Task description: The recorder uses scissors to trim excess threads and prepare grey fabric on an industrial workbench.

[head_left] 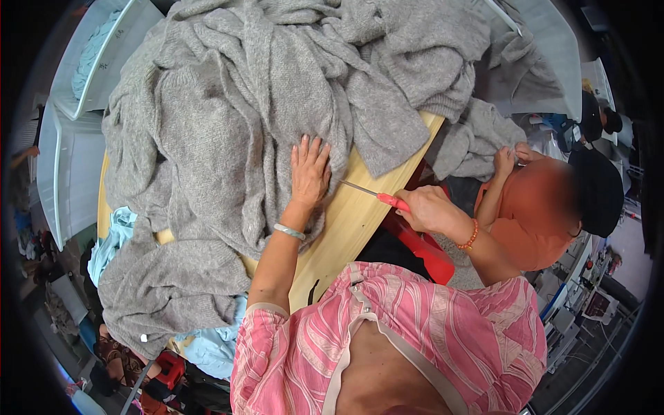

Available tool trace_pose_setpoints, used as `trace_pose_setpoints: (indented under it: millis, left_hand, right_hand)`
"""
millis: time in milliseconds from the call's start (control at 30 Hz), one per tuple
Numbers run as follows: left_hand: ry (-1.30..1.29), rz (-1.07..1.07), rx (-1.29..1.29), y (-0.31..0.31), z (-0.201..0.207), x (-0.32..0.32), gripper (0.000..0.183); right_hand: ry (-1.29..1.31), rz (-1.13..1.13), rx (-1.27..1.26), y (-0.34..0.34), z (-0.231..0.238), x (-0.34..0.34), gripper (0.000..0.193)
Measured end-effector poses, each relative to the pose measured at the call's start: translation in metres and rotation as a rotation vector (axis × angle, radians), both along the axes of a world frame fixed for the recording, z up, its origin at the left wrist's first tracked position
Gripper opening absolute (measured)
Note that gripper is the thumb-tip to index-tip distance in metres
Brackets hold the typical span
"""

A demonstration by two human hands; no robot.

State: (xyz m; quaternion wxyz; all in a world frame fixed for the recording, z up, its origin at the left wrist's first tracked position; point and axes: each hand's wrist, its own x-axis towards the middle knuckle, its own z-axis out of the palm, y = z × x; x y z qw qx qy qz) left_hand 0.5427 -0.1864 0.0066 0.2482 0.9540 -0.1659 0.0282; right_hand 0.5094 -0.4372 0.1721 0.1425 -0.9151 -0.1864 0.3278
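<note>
A large heap of grey knitted sweaters covers most of the wooden table. My left hand lies flat on the knit near the heap's right edge, its fingers stretched out and slightly spread. To its right, over bare wood, my right hand is closed round the handle of red-handled scissors. Their slim metal blades look closed and point left toward my left wrist; part of the handle is hidden in my fingers.
At the right, a co-worker in orange handles a grey knit piece. White plastic bins stand at the left, another bin at the upper right. Light blue cloth hangs at the table's near left. A red stool is beside the table.
</note>
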Motion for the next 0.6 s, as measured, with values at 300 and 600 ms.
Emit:
trace_pose_setpoints:
  millis: [300,600]
  left_hand:
    - [-0.024,0.15,-0.592,0.022,0.015,0.013,0.027]
    - [0.267,0.499,-0.895,0.078,0.008,0.114,0.023]
  right_hand:
    - [-0.095,-0.148,0.212,0.018,-0.005,0.023,0.024]
    - [-0.264,-0.17,0.375,0.017,-0.012,0.032,0.022]
